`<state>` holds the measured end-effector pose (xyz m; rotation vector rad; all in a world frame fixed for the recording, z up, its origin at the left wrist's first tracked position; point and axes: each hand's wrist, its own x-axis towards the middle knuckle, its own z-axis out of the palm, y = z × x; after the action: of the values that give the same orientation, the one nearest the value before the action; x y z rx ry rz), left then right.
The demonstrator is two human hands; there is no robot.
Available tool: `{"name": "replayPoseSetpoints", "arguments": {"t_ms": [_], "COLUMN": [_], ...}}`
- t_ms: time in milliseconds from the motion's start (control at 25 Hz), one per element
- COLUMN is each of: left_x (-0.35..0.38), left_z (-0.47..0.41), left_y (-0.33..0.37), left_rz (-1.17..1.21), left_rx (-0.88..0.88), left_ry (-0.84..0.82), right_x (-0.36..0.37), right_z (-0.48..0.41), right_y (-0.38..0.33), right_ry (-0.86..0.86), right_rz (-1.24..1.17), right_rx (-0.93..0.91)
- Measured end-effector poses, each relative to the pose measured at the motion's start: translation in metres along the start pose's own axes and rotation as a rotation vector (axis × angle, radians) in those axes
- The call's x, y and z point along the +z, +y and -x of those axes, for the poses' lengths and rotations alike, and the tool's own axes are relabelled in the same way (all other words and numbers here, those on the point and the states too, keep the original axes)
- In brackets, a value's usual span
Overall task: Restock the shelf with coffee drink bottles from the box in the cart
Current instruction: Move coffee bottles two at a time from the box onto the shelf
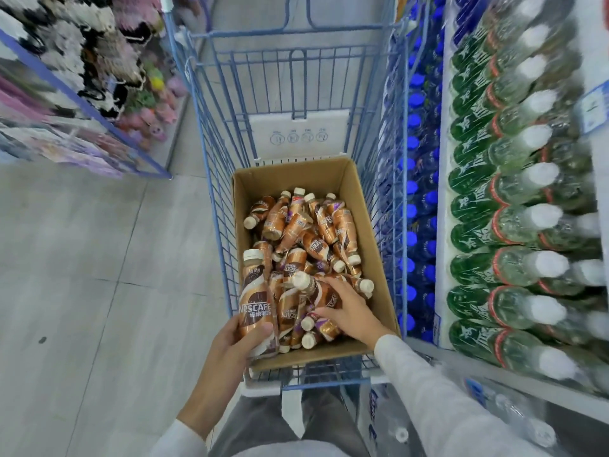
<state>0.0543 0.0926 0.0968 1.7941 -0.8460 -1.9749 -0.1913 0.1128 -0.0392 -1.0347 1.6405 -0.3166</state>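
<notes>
A grey tiled floor (82,275) filled the left half of the view, with a blurred rack (66,94) of soft, pale and dark goods in the upper left corner. Along the right edge ran a shelf (560,390) packed with green-labelled bottles (487,225) lying caps outward, and beside them a column of blue-capped bottles (415,159).

Between rack and shelf stood a blue wire cart (283,80). At its near end sat an open box (369,219), its flaps up, touching the cart's right side. Inside lay a loose heap of coffee bottles (313,239), brown and copper with cream caps, pointing every way and covering the box floor.

The right hand (349,311) reached down into the near right corner of the box, fingers spread and curved over the heap, closing round one bottle (316,291) whose cap pointed up and left; whether it was fully gripped could not be told. Its sleeve (445,397) was light grey.

The left hand (237,341) was wrapped round the lower part of an upright bottle (255,301), held at the box's near left corner against its left wall, label facing the camera, cap on top. Grey trousers (263,420) showed below the cart's near edge.
</notes>
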Motion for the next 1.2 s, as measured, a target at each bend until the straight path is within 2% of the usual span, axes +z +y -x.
{"name": "replayPoseSetpoints", "arguments": {"t_ms": [160,400,680,920,1120,1200], "left_x": [0.022,0.079,0.173,0.238,0.290,0.318], "left_z": [0.003,0.019,0.100,0.218,0.318,0.356], "left_y": [0.035,0.070,0.067,0.028,-0.003,-0.014], "left_rz": [-0.081,-0.336,-0.562,-0.643,-0.636,-0.647], "left_rx": [0.079,0.211,0.349,0.445,0.538,0.625], "left_ry": [-0.147,-0.374,-0.772,-1.043,-1.243,-1.367], "right_x": [-0.020,-0.035,-0.035,-0.008,0.008,0.004], "right_z": [0.080,0.194,0.328,0.472,0.590,0.633], "right_y": [-0.043,-0.081,-0.074,-0.049,-0.039,-0.032], "right_ry": [0.238,0.622,1.153,1.496,1.741,1.864], "right_rz": [-0.340,-0.784,-1.066,-1.116,-1.019,-0.973], "right_rx": [0.047,0.020,0.017,-0.026,-0.017,-0.018]}}
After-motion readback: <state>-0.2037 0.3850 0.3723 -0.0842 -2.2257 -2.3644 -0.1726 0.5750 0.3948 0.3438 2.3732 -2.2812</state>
